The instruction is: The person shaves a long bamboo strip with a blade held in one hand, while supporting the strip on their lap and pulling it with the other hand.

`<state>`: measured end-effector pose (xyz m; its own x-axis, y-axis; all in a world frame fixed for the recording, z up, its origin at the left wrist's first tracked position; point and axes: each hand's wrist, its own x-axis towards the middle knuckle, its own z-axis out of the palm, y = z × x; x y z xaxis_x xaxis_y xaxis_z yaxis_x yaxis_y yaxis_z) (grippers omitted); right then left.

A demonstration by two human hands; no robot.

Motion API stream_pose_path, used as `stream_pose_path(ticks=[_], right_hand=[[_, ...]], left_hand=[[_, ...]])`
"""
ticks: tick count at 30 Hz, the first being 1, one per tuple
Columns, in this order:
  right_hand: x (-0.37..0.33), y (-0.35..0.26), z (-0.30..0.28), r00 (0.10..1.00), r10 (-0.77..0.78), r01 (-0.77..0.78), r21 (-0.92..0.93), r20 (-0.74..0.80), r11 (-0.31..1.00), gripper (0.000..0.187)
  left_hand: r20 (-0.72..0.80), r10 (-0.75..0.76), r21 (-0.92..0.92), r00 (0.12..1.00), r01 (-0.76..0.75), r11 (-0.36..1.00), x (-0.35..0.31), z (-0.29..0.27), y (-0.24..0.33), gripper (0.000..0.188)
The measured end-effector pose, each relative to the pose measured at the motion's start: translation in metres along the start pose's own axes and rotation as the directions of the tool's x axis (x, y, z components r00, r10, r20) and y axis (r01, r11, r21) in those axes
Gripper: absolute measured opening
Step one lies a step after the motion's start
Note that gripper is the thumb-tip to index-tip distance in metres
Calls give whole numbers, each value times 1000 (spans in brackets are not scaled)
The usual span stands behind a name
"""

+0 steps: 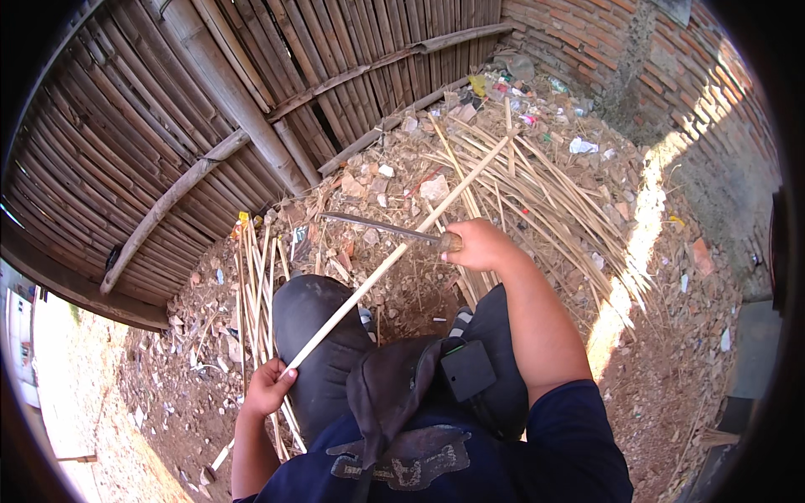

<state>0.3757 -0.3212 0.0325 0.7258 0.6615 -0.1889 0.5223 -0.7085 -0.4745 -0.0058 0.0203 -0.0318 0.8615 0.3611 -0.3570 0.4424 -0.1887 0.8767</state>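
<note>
My left hand (267,387) is closed round the near end of a long pale bamboo strip (348,307). The strip slants up and away to the right, past my left knee. My right hand (480,245) grips the wooden handle of a knife (381,226), whose long dark blade points left. Blade and strip cross just left of my right hand; whether they touch I cannot tell. Below the strip are my dark-trousered knees, with a dark cloth and a black box-shaped device (468,370) on my lap.
A pile of split bamboo strips (553,197) lies ahead to the right, and more strips (254,293) lie by my left leg. Rubble and litter cover the ground. A bamboo-slat wall (117,159) stands at left, a brick wall (579,50) at far right.
</note>
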Motion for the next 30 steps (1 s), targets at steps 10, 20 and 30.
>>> stream_pose_path(ticks=[10,20,30], right_hand=[[4,14,2,996,56,-56,2,-69,998,45],[2,9,3,999,7,-7,7,-43,1000,49],[-10,-17,-13,994,102,-106,-119,-40,987,46]], left_hand=[[2,25,28,1000,-25,999,1,0,-2,26],[5,-17,8,1000,17,1000,0,-1,1,31],[1,17,59,1000,-17,998,0,-4,-7,25]])
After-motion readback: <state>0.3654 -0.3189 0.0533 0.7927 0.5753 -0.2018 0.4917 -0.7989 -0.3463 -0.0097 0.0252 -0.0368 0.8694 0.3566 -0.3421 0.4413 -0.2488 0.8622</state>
